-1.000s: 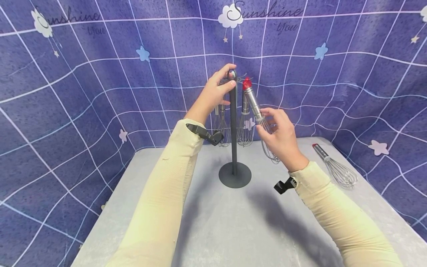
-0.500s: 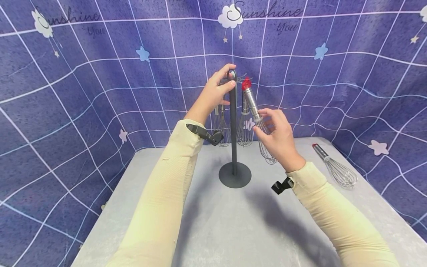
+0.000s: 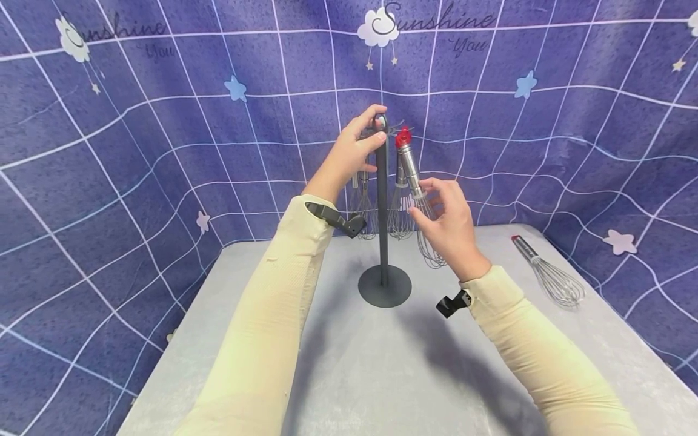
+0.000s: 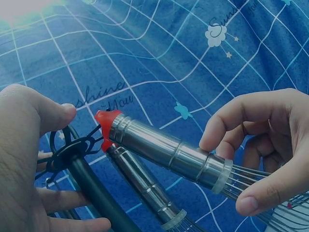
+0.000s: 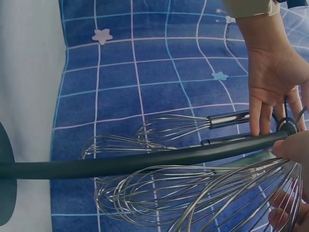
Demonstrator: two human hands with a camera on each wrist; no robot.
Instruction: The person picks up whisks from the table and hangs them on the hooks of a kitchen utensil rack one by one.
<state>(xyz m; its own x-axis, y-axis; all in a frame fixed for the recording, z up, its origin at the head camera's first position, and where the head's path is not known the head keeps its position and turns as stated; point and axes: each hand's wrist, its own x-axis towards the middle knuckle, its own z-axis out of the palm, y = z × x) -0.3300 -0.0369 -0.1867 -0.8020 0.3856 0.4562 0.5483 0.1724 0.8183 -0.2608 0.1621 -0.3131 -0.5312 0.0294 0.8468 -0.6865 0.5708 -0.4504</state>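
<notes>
My left hand [image 3: 351,148] grips the top of a dark upright stand [image 3: 383,236], its fingers about the hook ring. To the right, my right hand [image 3: 449,218] holds a steel whisk [image 3: 410,169] near the collar where the wires begin, between thumb and fingers. This whisk's red tip [image 4: 107,126] is at a hook of the stand, and its wires slant down to the right. Behind it hangs another red-tipped whisk [image 4: 142,183]. More whisks [image 3: 365,209] hang on the stand's left side, partly hidden by my left hand. In the right wrist view, whisk wires [image 5: 231,193] overlap below the pole.
One more whisk [image 3: 551,275] with a red tip lies on the grey table [image 3: 349,375] at the right. The stand's round base [image 3: 384,295] rests on the table. A blue patterned curtain [image 3: 262,139] surrounds the back and sides.
My right hand has moved a little left, swinging the whisk's wires toward the pole, so it hangs less slanted. My left hand stays on the stand's top.
</notes>
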